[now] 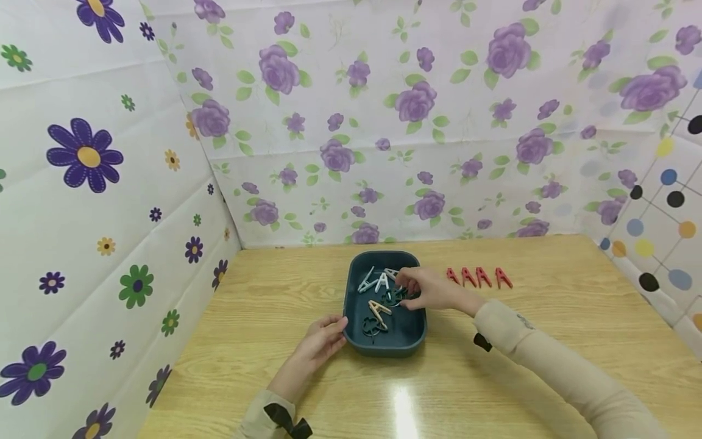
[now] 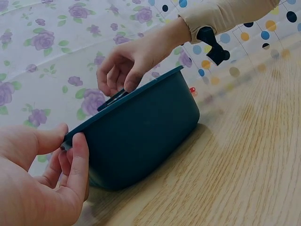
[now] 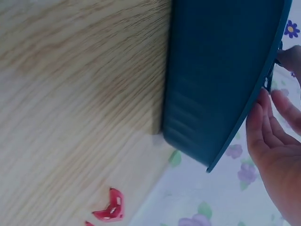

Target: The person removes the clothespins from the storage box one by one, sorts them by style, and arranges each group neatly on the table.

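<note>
A dark teal plastic bin [image 1: 397, 351] sits on the wooden table. My left hand [image 1: 322, 341] pinches its left rim, thumb at the top edge and fingers against the outer wall, as the left wrist view shows. Over the bin's right side, my right hand [image 1: 430, 289] pinches a dark green clip [image 2: 113, 100] at rim height; its lower part is hidden by the wall. Inside lie white clothespins [image 1: 382, 282], a pale grey-blue clothespin [image 1: 366, 281], a beige clothespin [image 1: 378, 312] and another dark green clip [image 1: 371, 327] near the front left corner.
To the right of the bin, several red clothespins [image 1: 483, 277] lie in a row on the wooden table [image 1: 493, 378]. Flower-patterned sheets [image 1: 351, 122] hang behind and at the left, with a dotted sheet [image 1: 658, 231] at the right.
</note>
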A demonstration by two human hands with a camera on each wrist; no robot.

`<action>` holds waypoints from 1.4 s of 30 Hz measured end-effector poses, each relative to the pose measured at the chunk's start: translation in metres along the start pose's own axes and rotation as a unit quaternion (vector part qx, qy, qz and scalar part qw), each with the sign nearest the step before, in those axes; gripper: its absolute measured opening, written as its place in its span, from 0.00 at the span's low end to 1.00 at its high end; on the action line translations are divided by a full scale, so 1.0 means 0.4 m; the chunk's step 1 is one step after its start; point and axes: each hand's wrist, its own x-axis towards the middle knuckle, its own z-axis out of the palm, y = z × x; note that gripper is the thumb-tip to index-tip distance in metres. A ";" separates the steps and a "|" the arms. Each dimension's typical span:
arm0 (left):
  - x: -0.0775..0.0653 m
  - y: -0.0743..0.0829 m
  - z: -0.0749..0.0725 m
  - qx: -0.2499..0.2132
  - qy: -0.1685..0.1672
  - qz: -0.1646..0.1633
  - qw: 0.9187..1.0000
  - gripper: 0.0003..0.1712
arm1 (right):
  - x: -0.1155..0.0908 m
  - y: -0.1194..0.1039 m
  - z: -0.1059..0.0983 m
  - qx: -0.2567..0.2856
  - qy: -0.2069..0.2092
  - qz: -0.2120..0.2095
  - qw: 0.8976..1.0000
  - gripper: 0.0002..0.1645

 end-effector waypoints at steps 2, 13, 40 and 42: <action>0.000 0.001 0.000 0.001 0.001 0.000 1.000 0.07 | -0.010 0.004 -0.004 0.016 0.022 0.012 1.000 0.22; -0.002 0.002 0.004 -0.006 0.000 -0.001 1.000 0.04 | -0.079 0.031 -0.008 0.058 0.161 0.081 0.982 0.26; -0.004 0.014 0.004 -0.012 -0.029 -0.019 0.999 0.03 | -0.242 0.055 -0.005 0.005 0.292 0.214 0.932 0.23; -0.003 0.009 0.003 -0.012 -0.021 -0.020 1.000 0.03 | -0.250 0.055 -0.001 -0.008 0.288 0.225 0.931 0.22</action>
